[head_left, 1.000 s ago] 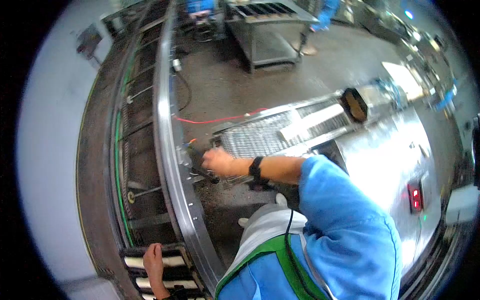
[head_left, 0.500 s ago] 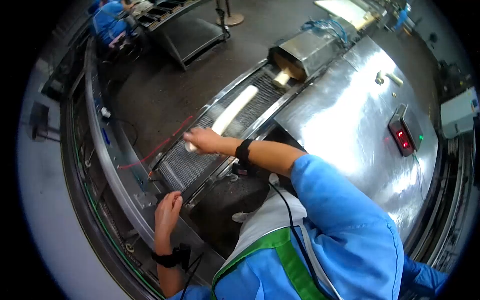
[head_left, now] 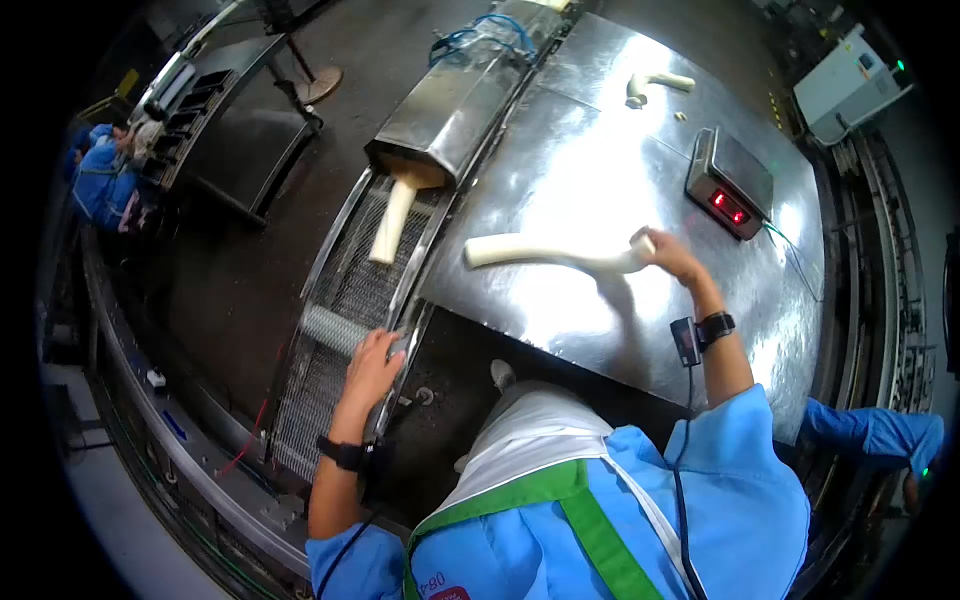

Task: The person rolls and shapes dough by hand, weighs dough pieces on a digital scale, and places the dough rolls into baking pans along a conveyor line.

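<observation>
A long, cream-coloured dough log (head_left: 560,252) stretches above or along the steel table (head_left: 510,325), one end gripped by my right hand (head_left: 668,255). Whether its far end touches the metal I cannot tell. My left hand (head_left: 372,368) is at the near rail of the mesh conveyor (head_left: 345,265), fingers loosely extended and slightly apart. Beside those fingertips, a blurred pale cylinder (head_left: 335,328) shows across the belt. Another dough log (head_left: 394,222) emerges from the metal housing (head_left: 440,125) onto the mesh.
A scale (head_left: 732,185) with red digits stands on the table. Behind it lie dough pieces (head_left: 665,82). A curved rail (head_left: 130,390) runs along the left. A person (head_left: 105,180) sits at a rack of dark trays at far left; a blue sleeve (head_left: 870,430) shows at right.
My right hand has swung from the conveyor to the table, carrying the dough log. My left hand has moved up to the conveyor's near rail. The view has turned right.
</observation>
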{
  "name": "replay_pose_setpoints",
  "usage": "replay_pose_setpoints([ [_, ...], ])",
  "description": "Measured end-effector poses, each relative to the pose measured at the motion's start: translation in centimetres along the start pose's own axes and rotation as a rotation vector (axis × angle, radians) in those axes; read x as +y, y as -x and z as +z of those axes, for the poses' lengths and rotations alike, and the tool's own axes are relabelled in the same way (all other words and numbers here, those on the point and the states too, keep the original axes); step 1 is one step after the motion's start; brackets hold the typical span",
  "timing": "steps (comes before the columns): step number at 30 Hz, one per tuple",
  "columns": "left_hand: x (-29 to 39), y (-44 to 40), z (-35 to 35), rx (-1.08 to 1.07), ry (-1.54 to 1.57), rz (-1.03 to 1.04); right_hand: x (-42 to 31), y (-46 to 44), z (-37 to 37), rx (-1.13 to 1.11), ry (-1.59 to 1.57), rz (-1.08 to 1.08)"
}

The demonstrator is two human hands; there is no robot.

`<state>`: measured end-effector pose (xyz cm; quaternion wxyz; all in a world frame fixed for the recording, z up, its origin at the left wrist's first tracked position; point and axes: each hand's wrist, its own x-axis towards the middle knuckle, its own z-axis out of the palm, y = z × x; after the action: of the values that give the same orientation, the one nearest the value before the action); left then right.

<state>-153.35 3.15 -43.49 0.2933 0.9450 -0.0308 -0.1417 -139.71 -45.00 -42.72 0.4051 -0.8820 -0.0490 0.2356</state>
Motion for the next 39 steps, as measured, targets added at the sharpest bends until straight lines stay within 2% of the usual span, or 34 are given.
replay_pose_setpoints([
  [1,0.5,-2.2,0.7,0.022,-0.065,0.033,3.8,-0.4,0.1,0.017,0.2,0.083],
  [2,1.0,-4.1,1.1,0.043,-0.131,0.063,3.9,0.3,0.1,0.038,0.528,0.128],
  [3,1.4,-6.0,1.1,0.038,-0.138,0.073,4.0,0.7,1.0,0.175,0.679,0.346],
  [5,2.3,-9.3,1.2,0.129,-0.31,-0.042,4.1,0.7,1.4,0.192,0.818,0.12],
  [7,0.7,-12.2,1.7,0.211,-0.368,-0.134,4.6,-1.6,2.6,0.148,0.632,0.089],
  [9,-1.0,-14.5,1.9,0.269,-0.465,-0.24,5.9,-4.7,3.8,0.278,0.696,0.137],
  [11,-0.7,-15.9,0.2,0.138,-0.373,-0.407,5.4,-5.6,2.8,0.279,0.552,0.145],
  [13,-5.1,-17.0,0.6,0.152,-0.393,-0.358,6.2,-5.2,-0.5,0.359,0.407,0.169],
  [15,-5.7,-16.5,-0.4,0.091,-0.329,-0.346,4.5,-3.3,-6.1,0.506,0.306,-0.019],
  [17,-6.6,-15.9,-0.8,0.013,-0.349,-0.331,5.1,-1.9,-12.4,0.657,0.324,-0.097],
  [18,-8.3,-15.6,-0.8,0.006,-0.323,-0.277,1.1,0.5,-15.8,0.631,0.211,-0.002],
  [19,-9.9,-15.4,-0.6,0.003,-0.294,-0.222,1.5,1.0,-18.3,0.806,0.206,-0.032],
  [21,-8.9,-14.4,-1.1,0.005,-0.281,-0.23,0.0,2.5,-23.4,1.019,0.495,-0.219],
  [23,-7.8,-13.1,-1.0,0.006,-0.267,-0.243,-2.1,3.5,-26.3,1.177,0.607,-0.276],
  [24,-7.5,-12.6,-0.8,0.054,-0.28,-0.265,-1.3,3.2,-27.1,1.184,0.611,-0.267],
  [26,-6.7,-12.0,-0.6,0.092,-0.306,-0.346,1.5,2.1,-28.1,1.457,0.819,-0.275],
  [27,-7.2,-11.9,-0.5,0.09,-0.306,-0.338,3.0,1.2,-27.8,1.519,0.941,-0.257],
  [29,-9.4,-10.9,-0.2,0.14,-0.223,-0.252,9.3,-1.9,-26.7,1.535,1.052,-0.159],
  [30,-12.9,-10.7,0.3,0.191,-0.166,-0.126,12.7,-3.4,-25.4,1.373,0.946,-0.106],
  [31,-11.8,-10.8,-0.3,0.193,-0.168,-0.126,15.1,-4.3,-23.8,1.208,0.837,-0.054],
  [33,-6.6,-10.0,-3.8,-0.102,0.183,-0.606,16.1,-5.2,-19.8,0.938,0.848,0.325],
  [34,-5.7,-9.2,-4.9,-0.106,0.171,-0.609,16.2,-5.4,-19.4,0.932,0.838,0.332],
  [36,-4.8,-7.6,-6.1,-0.09,0.791,-0.673,15.6,-5.0,-19.4,0.918,0.866,0.238],
  [37,-5.4,-7.1,-6.6,-0.057,0.887,-0.711,14.8,-4.5,-19.6,0.907,0.86,0.249],
  [39,-5.3,-5.9,-7.3,0.097,1.047,-0.651,13.3,-3.7,-20.8,0.719,0.664,0.257],
])
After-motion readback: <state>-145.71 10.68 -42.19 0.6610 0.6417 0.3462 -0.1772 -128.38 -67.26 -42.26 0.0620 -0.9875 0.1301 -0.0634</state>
